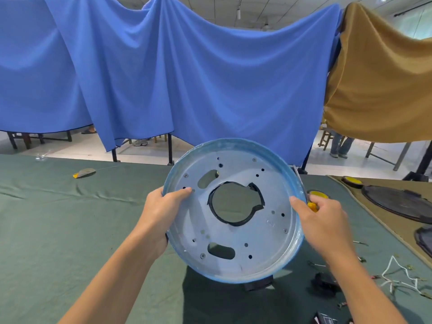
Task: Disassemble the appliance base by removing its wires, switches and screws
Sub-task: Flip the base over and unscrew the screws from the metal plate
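The round appliance base (pixel 275 244), pale metal inside with a light blue rim, is held tilted above the green table, its inner face toward me. A large central hole and two oblong slots show through it, and a few screws (pixel 202 256) sit in the plate. My left hand (pixel 161 206) grips the left rim, thumb inside. My right hand (pixel 320 220) touches the right rim with its thumb while its fingers curl round a yellow-handled screwdriver (pixel 312 206), whose shaft points up behind the rim.
White wires (pixel 397 274), small screws and a black part (pixel 323 282) lie on the green cloth (pixel 58 230) at lower right. Dark round base covers (pixel 397 202) and yellow discs (pixel 351 181) rest on the tan cloth at right. A grey-yellow scrap (pixel 84 173) lies far left.
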A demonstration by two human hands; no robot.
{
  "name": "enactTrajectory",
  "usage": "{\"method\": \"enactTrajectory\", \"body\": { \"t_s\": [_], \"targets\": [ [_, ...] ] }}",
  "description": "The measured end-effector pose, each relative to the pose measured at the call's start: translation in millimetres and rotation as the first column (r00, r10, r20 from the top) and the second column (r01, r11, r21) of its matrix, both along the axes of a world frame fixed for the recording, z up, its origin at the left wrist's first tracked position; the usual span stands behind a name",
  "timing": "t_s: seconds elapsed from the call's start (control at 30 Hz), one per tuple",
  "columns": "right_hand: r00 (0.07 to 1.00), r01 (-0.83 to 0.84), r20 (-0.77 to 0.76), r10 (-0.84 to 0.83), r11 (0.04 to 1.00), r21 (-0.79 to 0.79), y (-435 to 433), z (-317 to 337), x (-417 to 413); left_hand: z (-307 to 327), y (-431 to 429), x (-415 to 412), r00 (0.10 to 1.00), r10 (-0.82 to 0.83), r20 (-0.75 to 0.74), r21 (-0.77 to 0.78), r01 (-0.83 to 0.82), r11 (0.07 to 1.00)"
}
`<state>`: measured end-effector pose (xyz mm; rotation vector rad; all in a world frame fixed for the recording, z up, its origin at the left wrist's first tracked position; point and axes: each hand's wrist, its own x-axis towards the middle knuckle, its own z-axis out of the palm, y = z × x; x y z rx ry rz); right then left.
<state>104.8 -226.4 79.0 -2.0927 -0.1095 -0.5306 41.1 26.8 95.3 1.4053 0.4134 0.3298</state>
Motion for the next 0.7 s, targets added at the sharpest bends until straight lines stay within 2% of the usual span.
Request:
{"method": "enactTrajectory", "body": {
  "t_s": [0.1,0.27,0.5,0.7],
  "targets": [
    [0.994,0.000,-0.113,-0.001,1.000,-0.006,-3,0,2,-4,1,2,0.999,0.019,-0.033,-0.058,-0.021,0.998],
    [0.960,-0.016,-0.276,0.044,0.994,0.105,6,-12,3,-19,-3,10,0.981,0.119,-0.153,-0.162,-0.144,0.976],
    [0.912,-0.050,-0.372,0.174,0.946,0.319,15,-22,2,-34,-18,14,0.945,0.224,-0.237,-0.268,-0.285,0.920],
    [0.913,-0.052,-0.379,0.154,0.963,0.265,15,-26,1,-47,-36,16,0.920,0.322,-0.224,-0.315,-0.381,0.869]
  ]
}}
